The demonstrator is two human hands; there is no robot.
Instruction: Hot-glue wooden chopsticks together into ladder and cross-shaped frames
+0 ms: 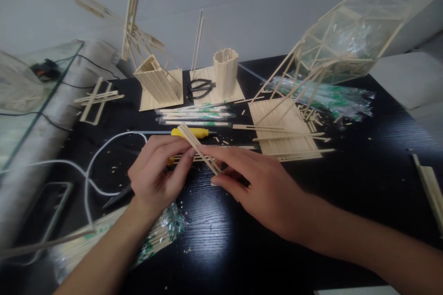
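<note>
We pinch a bundle of sticks [191,138], left hand [156,166] and right hand [258,179] both closed on it, above the table [221,244]. Round cup [225,76] near table's far edge.

One held stick bundle [191,138], two wooden cups [225,76]

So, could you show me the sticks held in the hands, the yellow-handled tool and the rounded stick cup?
Held sticks [190,136]: head view, on their upper length.
Yellow-handled tool [201,133]: head view, on its handle.
Rounded stick cup [225,76]: head view, on its outer wall.
</note>
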